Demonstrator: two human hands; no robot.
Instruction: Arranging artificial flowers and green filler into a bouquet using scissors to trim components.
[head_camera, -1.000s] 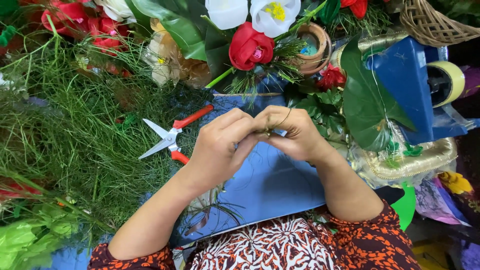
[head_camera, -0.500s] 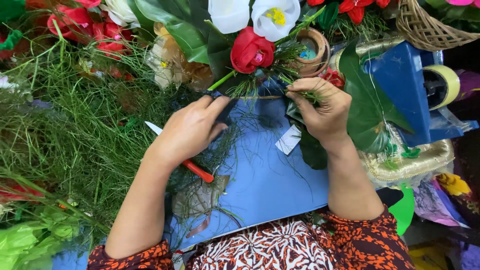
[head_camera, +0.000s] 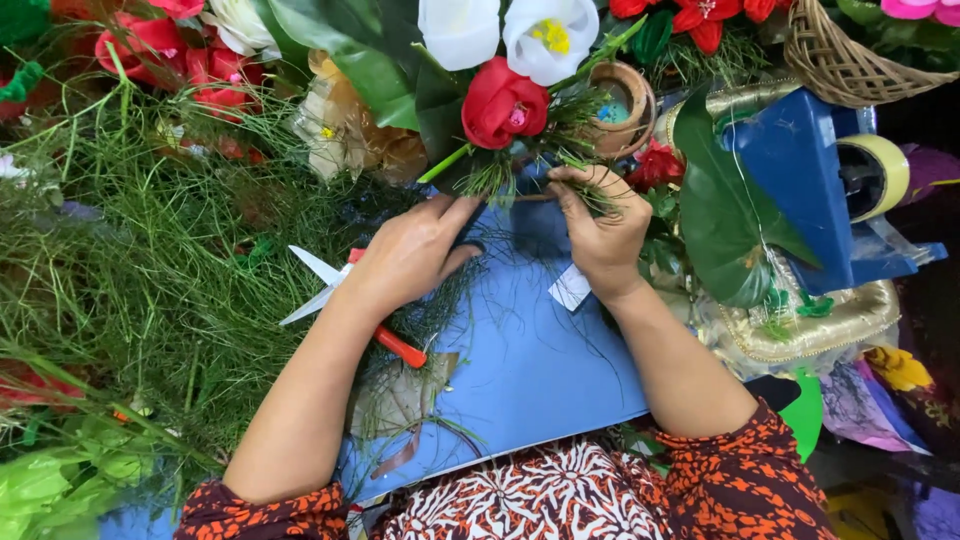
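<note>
**A:** Green sprigs (head_camera: 590, 195) pinched in the right hand's (head_camera: 600, 235) fingertips, curled tight around the stems, just under the red rose (head_camera: 503, 103).

**B:** and the left hand (head_camera: 405, 260)?

**A:** Fingers half-closed, tips down on the blue board (head_camera: 540, 370); can't tell if it's gripping anything. It lies over red-handled scissors (head_camera: 340, 300), blades poking out left.

**B:** around that?

**A:** Loose grass (head_camera: 150, 270) heaped left, white lilies (head_camera: 510, 35) up top, blue tape dispenser (head_camera: 800, 180) right.

scissors (head_camera: 330, 290): my left hand (head_camera: 405, 262) hides the pivot and most of the handles.
wicker basket (head_camera: 850, 60): cut off by the top edge.
white flowers (head_camera: 510, 30): tops out of frame.
</note>
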